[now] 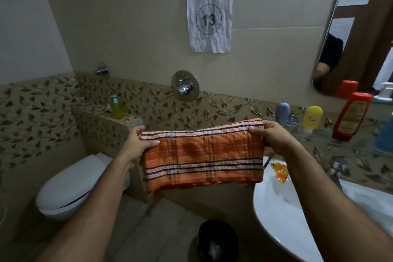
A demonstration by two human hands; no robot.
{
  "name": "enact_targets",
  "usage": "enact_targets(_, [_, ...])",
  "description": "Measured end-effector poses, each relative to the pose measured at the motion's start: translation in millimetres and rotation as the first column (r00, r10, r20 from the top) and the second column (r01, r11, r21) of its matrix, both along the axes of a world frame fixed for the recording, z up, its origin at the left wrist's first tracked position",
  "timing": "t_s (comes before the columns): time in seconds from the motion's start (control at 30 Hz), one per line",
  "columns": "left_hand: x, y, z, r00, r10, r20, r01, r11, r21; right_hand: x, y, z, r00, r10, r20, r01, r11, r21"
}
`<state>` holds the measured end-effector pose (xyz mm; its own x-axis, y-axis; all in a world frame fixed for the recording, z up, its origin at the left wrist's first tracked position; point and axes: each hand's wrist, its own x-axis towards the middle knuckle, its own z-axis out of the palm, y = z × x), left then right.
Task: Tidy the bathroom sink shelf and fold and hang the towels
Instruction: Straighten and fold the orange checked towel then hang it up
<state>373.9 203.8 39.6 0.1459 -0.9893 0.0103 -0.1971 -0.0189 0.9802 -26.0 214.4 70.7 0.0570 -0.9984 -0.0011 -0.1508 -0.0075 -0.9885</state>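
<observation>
Both hands [136,144] [274,136] hold orange towel [202,155] below "WORKSTATION 13" sign [209,13].

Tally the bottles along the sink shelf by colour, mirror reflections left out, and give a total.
Grey-blue bottle: 1
Yellow bottle: 1
Red bottle: 1
Blue bottle, cut off at the frame edge: 1
Total: 4

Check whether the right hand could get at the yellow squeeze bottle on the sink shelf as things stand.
Probably not right away. The right hand is pinching a corner of the orange striped towel, so it is occupied. The yellow squeeze bottle stands just beyond it with nothing between them, so once freed it looks reachable.
</observation>
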Motion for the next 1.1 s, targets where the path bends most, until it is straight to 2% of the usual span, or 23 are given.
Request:
enact_targets(0.07, [-9.6, 2.6, 5.1, 0.998, 0.069, 0.009, -0.068, 0.99, -0.126, -4.0, 6.4, 3.4, 1.0, 0.0, -0.004, 0.0, 0.997, -0.077])
enact_targets(0.17, [-15.2, 5.4, 9.2, 0.996, 0.091, 0.008, -0.086, 0.962, -0.26, -10.8, 11.4, 7.9, 0.998, -0.007, -0.064, -0.005, 0.983, -0.184])
enact_targets(0.37, [-27.5, 7.5, 16.4, 0.978, 0.182, 0.103, -0.128, 0.91, -0.394, -12.5, 5.3, 12.8, 0.971, -0.204, -0.125, 0.145, 0.918, -0.368])
enact_targets(0.43, [-26.4, 4.8, 18.2, 0.969, 0.188, 0.16, -0.108, 0.905, -0.412, -9.6, 5.0, 16.3, 0.969, -0.229, -0.093, 0.175, 0.901, -0.396])
enact_targets(0.53, [-20.5, 1.1, 17.4, 0.961, 0.127, 0.245, -0.018, 0.914, -0.404, -5.7, 8.7, 24.5, 0.973, -0.231, 0.01, 0.217, 0.896, -0.388])
enact_targets(0.6, [-13.3, -0.9, 14.1, 0.946, 0.109, 0.305, 0.021, 0.918, -0.395, -4.1, 10.3, 30.8, 0.976, -0.219, 0.015, 0.207, 0.896, -0.393])
enact_targets(0.77, [-12.4, 6.1, 0.6, 0.969, -0.078, 0.236, 0.132, 0.966, -0.221, 6.2, 8.4, 43.1, 0.93, -0.322, -0.178, 0.184, 0.825, -0.534])
enact_targets(0.9, [-10.6, 6.7, -20.8, 0.966, -0.112, 0.232, 0.152, 0.975, -0.161, 26.0, 7.0, 56.3, 0.893, -0.389, -0.225, 0.184, 0.774, -0.606])
enact_targets(1.1, [-14.8, 6.0, -37.2, 0.947, -0.216, 0.24, 0.225, 0.974, -0.01, 57.2, 12.9, 80.7, 0.91, -0.266, -0.318, 0.019, 0.793, -0.609])
